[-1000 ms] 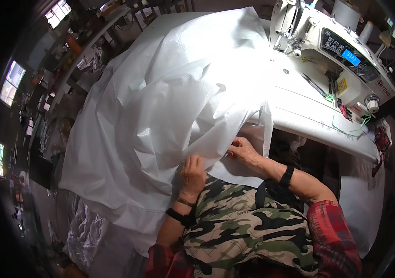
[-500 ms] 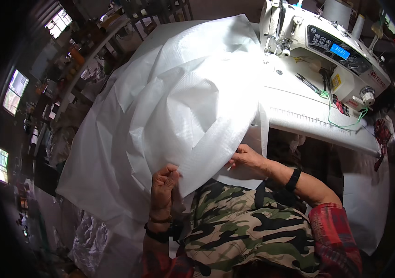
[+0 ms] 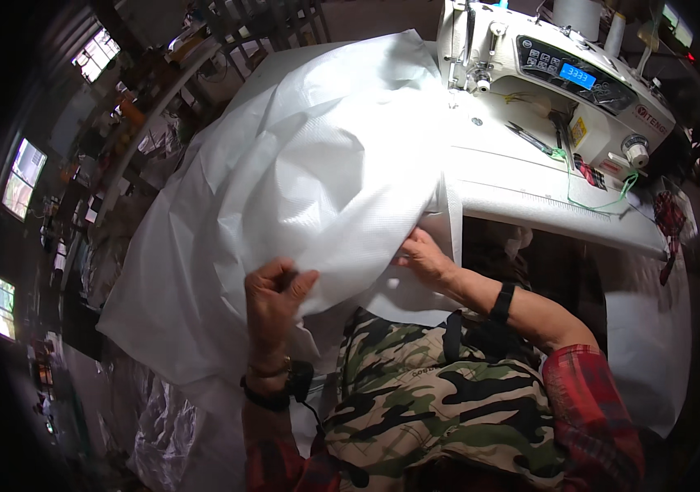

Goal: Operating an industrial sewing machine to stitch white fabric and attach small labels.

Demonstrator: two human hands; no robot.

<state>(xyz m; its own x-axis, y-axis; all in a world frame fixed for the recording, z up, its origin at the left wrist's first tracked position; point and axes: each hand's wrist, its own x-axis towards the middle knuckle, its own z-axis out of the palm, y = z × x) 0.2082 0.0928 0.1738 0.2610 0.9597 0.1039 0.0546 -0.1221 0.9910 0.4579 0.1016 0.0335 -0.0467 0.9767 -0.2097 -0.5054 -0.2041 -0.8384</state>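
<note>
A large white woven plastic sheet [image 3: 300, 197] lies in loose folds over the sewing table and hangs down toward my lap. My left hand [image 3: 270, 307] is at its near edge, thumb and fingers apart over the material, slightly blurred. Along the sheet's right edge, my right hand [image 3: 427, 260] has its fingertips closed on the border, some of them partly behind it. The sewing machine [image 3: 563, 74] stands beyond my right hand, its needle area next to the sheet's far right side.
Tweezers [image 3: 530, 138] and green thread [image 3: 600, 202] lie on the machine bed. Thread cones [image 3: 615, 34] stand behind the machine. Crumpled clear plastic [image 3: 161, 426] is at lower left. A cluttered bench [image 3: 132, 160] runs along the left, and camouflage cloth [image 3: 440, 394] covers my lap.
My left hand has loosened its pinch and shifted left, thumb now spread from the fingers. My right hand stays at the sheet's edge. The whole view has shifted slightly.
</note>
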